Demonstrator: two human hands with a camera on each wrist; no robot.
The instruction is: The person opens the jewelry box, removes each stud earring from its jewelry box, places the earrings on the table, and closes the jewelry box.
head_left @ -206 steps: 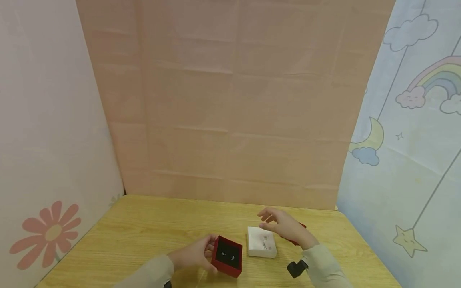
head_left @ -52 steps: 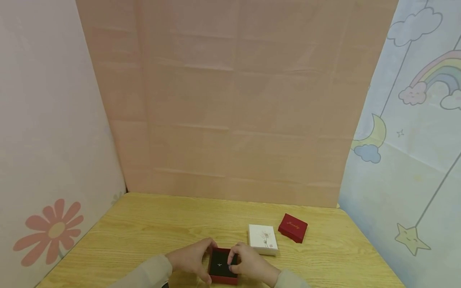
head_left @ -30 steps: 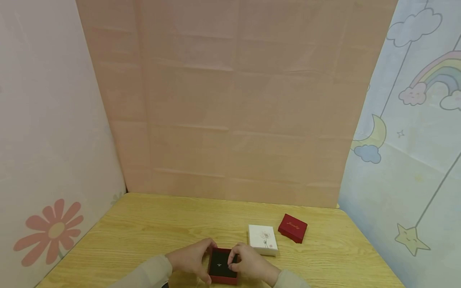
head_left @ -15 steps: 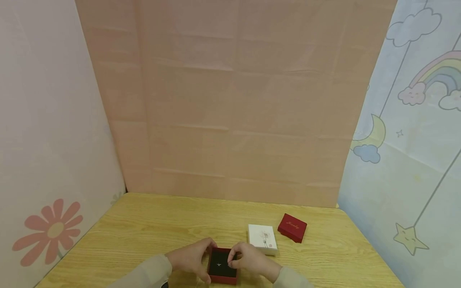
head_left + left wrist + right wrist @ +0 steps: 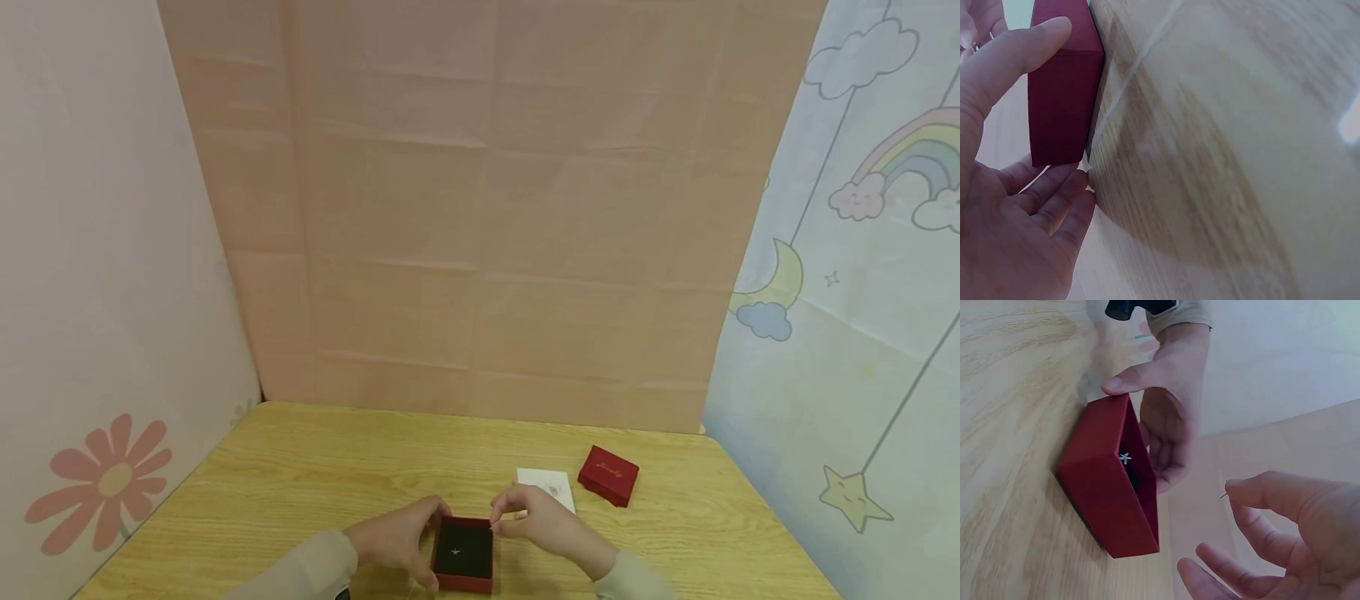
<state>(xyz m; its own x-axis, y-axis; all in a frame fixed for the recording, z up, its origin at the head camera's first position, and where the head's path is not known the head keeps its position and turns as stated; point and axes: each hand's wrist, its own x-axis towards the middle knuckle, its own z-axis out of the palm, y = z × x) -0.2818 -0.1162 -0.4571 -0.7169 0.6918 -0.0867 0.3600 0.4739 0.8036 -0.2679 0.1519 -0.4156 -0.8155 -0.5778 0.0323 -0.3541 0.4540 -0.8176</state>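
A thin, tiny metal stud [image 5: 1223,496] is now clearing the open, square red cardboard box [image 5: 465,582], pinched by the right hand [image 5: 546,523]; one silver star-shaped earring [image 5: 455,552] (seemingly its mate) is remaining inside, while the left hand [image 5: 399,535] is gripping the box.

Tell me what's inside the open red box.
Inside the open red box, a black insert shows, with one small star-shaped piece on it. Whatever lies beneath the insert is covered and cannot be seen.
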